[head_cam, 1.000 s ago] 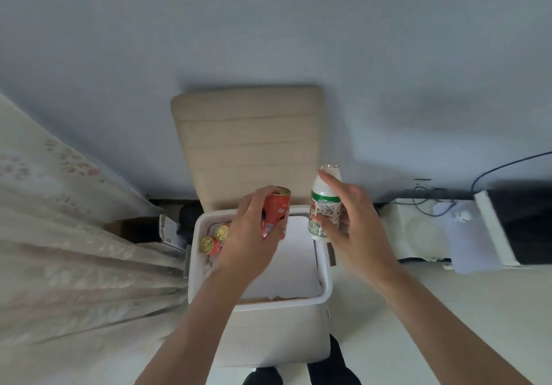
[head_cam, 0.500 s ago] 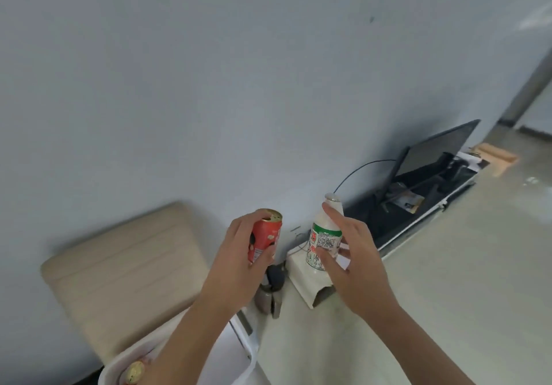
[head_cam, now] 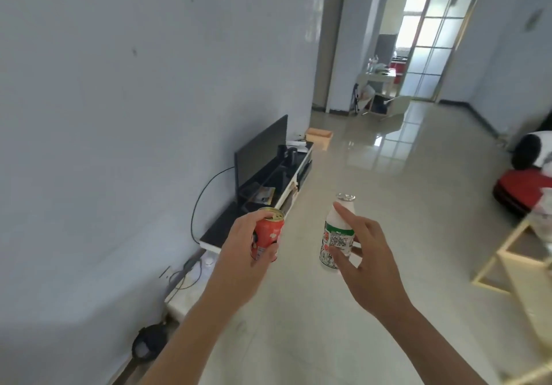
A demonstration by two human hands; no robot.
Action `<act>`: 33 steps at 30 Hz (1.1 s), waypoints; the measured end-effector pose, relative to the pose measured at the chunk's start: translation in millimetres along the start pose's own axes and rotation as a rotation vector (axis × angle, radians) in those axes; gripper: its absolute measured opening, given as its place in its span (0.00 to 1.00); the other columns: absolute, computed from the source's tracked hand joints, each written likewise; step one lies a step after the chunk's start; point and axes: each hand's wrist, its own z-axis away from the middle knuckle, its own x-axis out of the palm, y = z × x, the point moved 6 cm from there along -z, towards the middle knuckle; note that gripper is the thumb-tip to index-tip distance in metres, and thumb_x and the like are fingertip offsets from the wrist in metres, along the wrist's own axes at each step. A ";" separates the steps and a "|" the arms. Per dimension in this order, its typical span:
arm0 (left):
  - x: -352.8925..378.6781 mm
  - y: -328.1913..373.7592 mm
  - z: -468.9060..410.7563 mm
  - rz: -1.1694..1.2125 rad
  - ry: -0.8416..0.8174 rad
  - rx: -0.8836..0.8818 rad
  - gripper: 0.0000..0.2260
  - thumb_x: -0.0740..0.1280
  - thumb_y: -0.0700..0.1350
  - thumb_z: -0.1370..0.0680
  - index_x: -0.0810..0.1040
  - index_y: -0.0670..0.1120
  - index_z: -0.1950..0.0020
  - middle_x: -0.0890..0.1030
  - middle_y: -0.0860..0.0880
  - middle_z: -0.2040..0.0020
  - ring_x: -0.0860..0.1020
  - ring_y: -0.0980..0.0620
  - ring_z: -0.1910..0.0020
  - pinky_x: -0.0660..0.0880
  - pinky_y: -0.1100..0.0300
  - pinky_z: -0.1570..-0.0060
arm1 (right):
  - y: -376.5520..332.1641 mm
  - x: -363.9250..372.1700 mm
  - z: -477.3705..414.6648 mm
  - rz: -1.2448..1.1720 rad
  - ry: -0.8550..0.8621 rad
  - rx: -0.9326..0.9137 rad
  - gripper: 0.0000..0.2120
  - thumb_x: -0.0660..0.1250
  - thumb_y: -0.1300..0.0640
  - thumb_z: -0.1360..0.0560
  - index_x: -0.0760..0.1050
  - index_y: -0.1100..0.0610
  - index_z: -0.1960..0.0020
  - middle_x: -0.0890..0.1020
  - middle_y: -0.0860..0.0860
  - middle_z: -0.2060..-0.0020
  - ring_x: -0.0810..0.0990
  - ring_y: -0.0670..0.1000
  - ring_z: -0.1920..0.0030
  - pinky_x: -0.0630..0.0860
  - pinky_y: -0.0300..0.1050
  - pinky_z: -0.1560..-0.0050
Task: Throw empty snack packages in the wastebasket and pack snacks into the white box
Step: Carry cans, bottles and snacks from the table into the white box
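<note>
Left hand (head_cam: 242, 253) grips a red can (head_cam: 266, 234) round its side, the can upright and leaning slightly left, its open top up; right hand (head_cam: 363, 260) pinches a white bottle (head_cam: 337, 236) between thumb and fingers, upright, cap up; both are held in the air above the pale floor (head_cam: 373, 175), near the TV stand (head_cam: 263, 199).

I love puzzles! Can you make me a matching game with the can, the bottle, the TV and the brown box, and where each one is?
Things:
1. can
2. bottle
3. TV
4. brown box

Places:
A. held in the right hand
B. on the floor, far off
C. held in the left hand
D. on the low stand by the wall

Pairs: 1-C, 2-A, 3-D, 4-B
</note>
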 end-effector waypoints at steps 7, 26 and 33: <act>173.1 56.3 -58.4 0.140 -0.157 0.074 0.24 0.71 0.43 0.21 0.68 0.65 0.32 0.73 0.59 0.37 0.76 0.63 0.40 0.77 0.71 0.49 | 104.6 -139.7 6.6 0.106 0.134 0.097 0.37 0.72 0.58 0.23 0.59 0.27 0.27 0.69 0.42 0.36 0.76 0.45 0.38 0.79 0.40 0.41; 501.4 167.7 -128.6 0.360 -0.616 0.262 0.22 0.72 0.42 0.21 0.71 0.58 0.31 0.73 0.56 0.35 0.76 0.56 0.38 0.79 0.64 0.48 | 286.1 -360.9 67.7 0.320 0.500 0.430 0.36 0.72 0.56 0.23 0.60 0.28 0.26 0.70 0.42 0.36 0.75 0.40 0.39 0.79 0.38 0.46; 608.9 173.5 -178.2 0.464 -0.777 0.300 0.21 0.71 0.42 0.21 0.72 0.60 0.32 0.74 0.57 0.36 0.77 0.60 0.41 0.78 0.66 0.49 | 356.4 -397.7 52.4 0.449 0.609 0.583 0.37 0.72 0.54 0.23 0.57 0.26 0.27 0.70 0.43 0.36 0.77 0.45 0.43 0.80 0.49 0.45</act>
